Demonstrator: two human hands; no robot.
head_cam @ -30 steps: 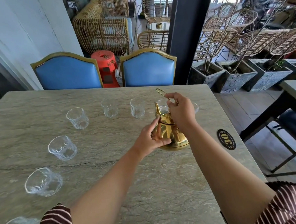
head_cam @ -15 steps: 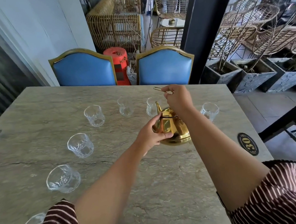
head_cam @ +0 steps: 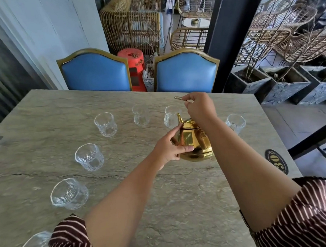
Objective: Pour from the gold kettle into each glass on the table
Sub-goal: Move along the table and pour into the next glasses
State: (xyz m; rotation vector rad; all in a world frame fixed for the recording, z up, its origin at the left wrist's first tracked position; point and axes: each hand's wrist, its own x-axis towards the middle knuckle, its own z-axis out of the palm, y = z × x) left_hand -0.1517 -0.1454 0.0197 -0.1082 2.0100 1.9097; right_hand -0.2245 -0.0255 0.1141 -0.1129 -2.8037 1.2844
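Observation:
The gold kettle (head_cam: 195, 144) is at the middle of the stone table (head_cam: 47, 112), spout toward the far side. My right hand (head_cam: 199, 108) grips its thin wire handle from above. My left hand (head_cam: 170, 148) cups the kettle's left side. Several clear glasses stand in an arc around it: one at the right (head_cam: 235, 123), one just behind the spout (head_cam: 170, 116), then others (head_cam: 140, 115) (head_cam: 106, 124) (head_cam: 89, 157) (head_cam: 69, 193) curving to the left and toward me. All look empty.
A black oval disc marked 30 (head_cam: 276, 161) lies near the table's right edge. Two blue chairs (head_cam: 95, 74) (head_cam: 186, 71) stand at the far side. Another glass (head_cam: 35, 245) sits at the near left corner by my sleeve. Planters and rattan chairs stand beyond on the right.
The view has shifted right and slightly closer, so the table contents sit further right in frame. Both hands keep the same hold on the kettle, which looks barely moved.

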